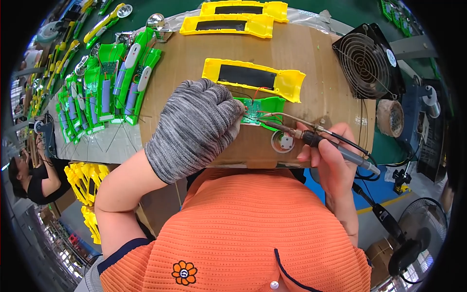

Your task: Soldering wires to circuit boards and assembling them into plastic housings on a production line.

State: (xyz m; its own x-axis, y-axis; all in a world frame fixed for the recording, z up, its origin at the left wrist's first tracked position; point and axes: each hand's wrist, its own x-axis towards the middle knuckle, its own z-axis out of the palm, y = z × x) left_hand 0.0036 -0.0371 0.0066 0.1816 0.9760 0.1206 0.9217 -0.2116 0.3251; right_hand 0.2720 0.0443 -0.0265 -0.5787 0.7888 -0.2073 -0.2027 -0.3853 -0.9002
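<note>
Landmark: cardboard sheet (204, 53) covering the bench. Left hand (194, 127), in a grey knit glove, is closed down on the green circuit assembly (260, 111) near the sheet's front edge. Right hand (327, 155), bare, is clamped pen-style on a soldering iron (311, 138); its tip meets the green assembly. A yellow housing (254, 78) lies just behind the assembly, wired to it. A small round part (282, 141) sits at the sheet's front edge. A black fan (368, 61) stands off the sheet's right edge.
</note>
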